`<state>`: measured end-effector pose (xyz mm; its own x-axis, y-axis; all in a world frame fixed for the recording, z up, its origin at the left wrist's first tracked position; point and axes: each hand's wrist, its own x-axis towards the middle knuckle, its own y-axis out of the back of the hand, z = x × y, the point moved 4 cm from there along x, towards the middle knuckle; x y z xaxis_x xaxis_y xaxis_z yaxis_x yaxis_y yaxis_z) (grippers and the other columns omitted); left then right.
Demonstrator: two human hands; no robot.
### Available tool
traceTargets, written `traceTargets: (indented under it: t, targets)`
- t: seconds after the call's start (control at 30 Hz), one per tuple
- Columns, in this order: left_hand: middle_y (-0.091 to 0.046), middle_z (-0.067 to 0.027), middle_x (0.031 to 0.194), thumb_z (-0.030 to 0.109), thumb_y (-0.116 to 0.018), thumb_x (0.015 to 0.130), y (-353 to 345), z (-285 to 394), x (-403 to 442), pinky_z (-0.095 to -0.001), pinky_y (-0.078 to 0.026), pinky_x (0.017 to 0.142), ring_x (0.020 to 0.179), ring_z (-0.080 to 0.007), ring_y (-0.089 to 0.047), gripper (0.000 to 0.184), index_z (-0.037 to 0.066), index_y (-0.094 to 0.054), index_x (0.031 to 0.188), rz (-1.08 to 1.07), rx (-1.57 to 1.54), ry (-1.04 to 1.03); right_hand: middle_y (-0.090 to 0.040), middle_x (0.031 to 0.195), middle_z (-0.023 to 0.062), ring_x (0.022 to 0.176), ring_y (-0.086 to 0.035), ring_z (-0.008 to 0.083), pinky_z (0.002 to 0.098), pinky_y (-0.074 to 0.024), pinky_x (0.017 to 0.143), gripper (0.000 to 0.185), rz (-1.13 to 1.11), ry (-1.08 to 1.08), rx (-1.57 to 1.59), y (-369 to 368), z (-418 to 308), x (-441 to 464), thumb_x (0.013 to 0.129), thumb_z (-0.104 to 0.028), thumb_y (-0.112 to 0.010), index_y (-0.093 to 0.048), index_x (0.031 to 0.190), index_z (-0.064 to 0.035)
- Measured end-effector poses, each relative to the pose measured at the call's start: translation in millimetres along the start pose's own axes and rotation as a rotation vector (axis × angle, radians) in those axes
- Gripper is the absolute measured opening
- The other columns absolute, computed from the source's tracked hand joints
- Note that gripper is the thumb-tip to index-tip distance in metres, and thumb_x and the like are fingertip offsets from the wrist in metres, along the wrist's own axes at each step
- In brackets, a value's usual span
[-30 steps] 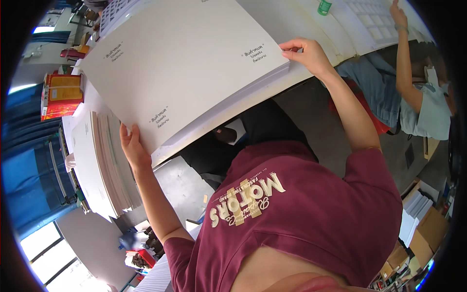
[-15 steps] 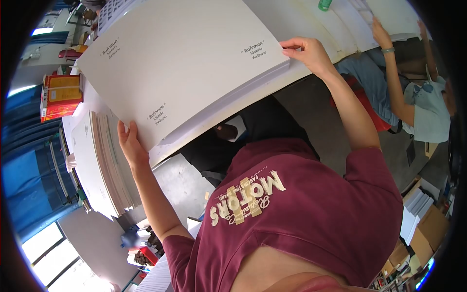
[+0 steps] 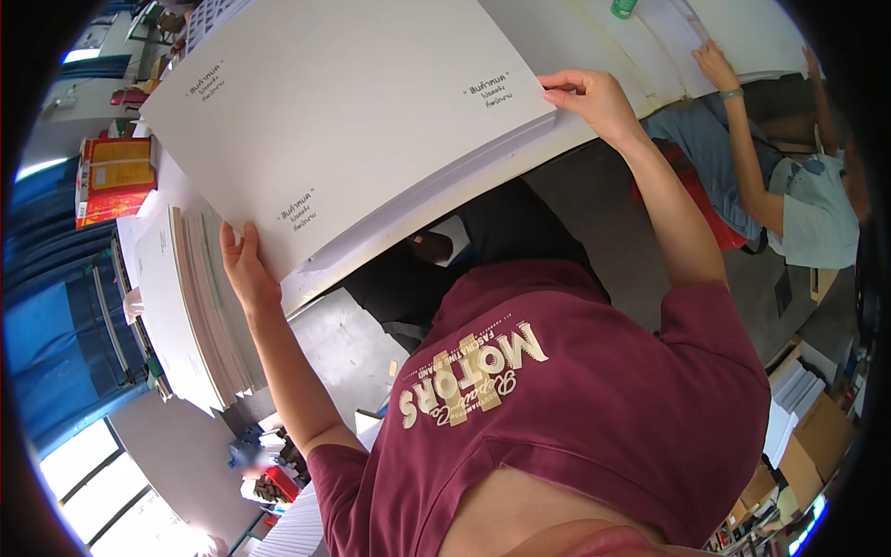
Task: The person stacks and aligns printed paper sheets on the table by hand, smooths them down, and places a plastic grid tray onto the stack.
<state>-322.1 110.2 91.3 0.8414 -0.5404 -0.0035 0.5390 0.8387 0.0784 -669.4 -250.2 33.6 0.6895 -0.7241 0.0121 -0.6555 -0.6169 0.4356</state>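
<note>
A large white printed sheet, with small black text in several corners, lies over the white table in front of me. My right hand pinches its right corner between thumb and fingers. At the sheet's near left corner is my left hand, thumb and fingers closed about the edge. Under the sheet's near edge a thin layered edge shows, perhaps more sheets; I cannot tell how many.
A thick stack of paper stands at the left, near a red and yellow box. A green bottle is at the top. To the right, a co-worker's hand rests at the table. Cardboard boxes stand at lower right.
The sheet's left side has shifted slightly left, and my left hand has moved slightly with it. My right hand stays at the corner. The co-worker's hand has moved a little toward the left.
</note>
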Motion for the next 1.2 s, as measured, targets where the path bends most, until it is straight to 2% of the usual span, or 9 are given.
traceTargets:
  t: [0.07,0.17,0.27,0.57,0.67,0.77,0.87,0.97,1.2]
  targets:
    - [-0.065,-0.0099,0.110,0.005,-0.048,0.098,1.0,-0.2,1.1,-0.0269,-0.053,0.081,0.095,-0.0157,-0.064,0.035,0.001,-0.046,0.132,-0.011,-0.012,-0.003,-0.072,0.091,0.0069,0.085,-0.064,0.0142,0.0283,-0.0498,0.079,0.025,-0.001,0.003,0.002,0.4,0.8,0.6,0.084,-0.015,-0.070,-0.071,0.106,-0.0035]
    - [-0.065,-0.0099,0.110,0.005,-0.048,0.098,0.9,1.1,0.6,-0.0268,-0.053,0.081,0.095,-0.0159,-0.064,0.034,0.001,-0.046,0.132,-0.013,-0.008,-0.002,-0.072,0.090,0.0071,0.085,-0.064,0.0141,0.0283,-0.0500,0.079,0.025,0.000,-0.002,0.014,0.2,0.8,0.4,0.084,-0.015,-0.070,-0.071,0.106,-0.0033]
    - [-0.065,-0.0102,0.110,0.005,-0.048,0.098,3.4,-1.7,2.2,-0.0272,-0.053,0.081,0.095,-0.0158,-0.064,0.035,0.001,-0.045,0.133,-0.019,-0.002,-0.005,-0.069,0.088,0.0012,0.079,-0.057,0.0078,0.0243,-0.0456,0.076,0.024,-0.005,-0.008,0.009,-1.0,2.0,0.5,0.086,-0.013,-0.067,-0.070,0.108,-0.0032]
    - [-0.063,-0.0137,0.113,0.006,-0.048,0.098,-1.7,3.0,-2.7,-0.0292,-0.050,0.085,0.101,-0.0187,-0.062,0.039,-0.001,-0.042,0.136,0.029,0.063,0.008,-0.069,0.088,0.0023,0.077,-0.057,0.0093,0.0259,-0.0463,0.075,0.022,0.030,0.001,-0.132,-3.1,-10.6,-4.2,0.087,-0.013,-0.066,-0.069,0.107,-0.0024]
    - [-0.062,-0.0141,0.115,0.006,-0.049,0.098,-0.9,2.9,-2.0,-0.0293,-0.049,0.087,0.104,-0.0187,-0.060,0.039,-0.001,-0.042,0.136,0.017,0.058,0.006,-0.069,0.094,0.0075,0.086,-0.065,0.0197,0.0322,-0.0507,0.077,0.021,0.117,0.118,-0.117,-7.4,-3.4,-4.7,0.086,-0.012,-0.067,-0.066,0.105,-0.0035]
    - [-0.062,-0.0144,0.117,0.009,-0.050,0.098,-0.9,3.1,-1.4,-0.0277,-0.050,0.087,0.103,-0.0181,-0.061,0.040,0.000,-0.042,0.136,0.001,0.071,-0.017,-0.066,0.100,0.0060,0.089,-0.064,0.0220,0.0338,-0.0491,0.076,0.017,0.170,0.239,-0.357,-8.9,-29.4,-15.2,0.085,-0.007,-0.064,-0.066,0.102,-0.0057]
    - [-0.062,-0.0136,0.115,0.009,-0.051,0.098,1.6,-2.0,0.3,-0.0265,-0.050,0.085,0.101,-0.0171,-0.061,0.037,0.001,-0.045,0.133,-0.009,0.049,-0.005,-0.064,0.103,0.0044,0.095,-0.061,0.0234,0.0341,-0.0461,0.078,0.020,0.303,0.539,-0.665,-20.4,-29.6,-28.1,0.081,-0.001,-0.062,-0.067,0.099,-0.0090]
    - [-0.063,-0.0128,0.114,0.009,-0.052,0.097,2.3,-6.3,2.0,-0.0265,-0.050,0.085,0.100,-0.0165,-0.062,0.036,0.001,-0.047,0.132,-0.011,0.021,-0.004,-0.063,0.108,0.0027,0.102,-0.059,0.0223,0.0335,-0.0436,0.082,0.028,0.318,0.715,-0.724,-33.3,-34.7,-44.5,0.077,0.002,-0.061,-0.068,0.099,-0.0118]
    - [-0.064,-0.0134,0.113,0.010,-0.052,0.097,-0.5,-10.2,1.5,-0.0278,-0.049,0.088,0.101,-0.0169,-0.061,0.038,0.001,-0.045,0.133,0.012,0.066,0.013,-0.059,0.123,0.0063,0.118,-0.054,0.0255,0.0402,-0.0431,0.098,0.045,0.246,0.831,-0.782,-51.4,-35.9,-60.6,0.079,0.001,-0.058,-0.066,0.119,-0.0175]
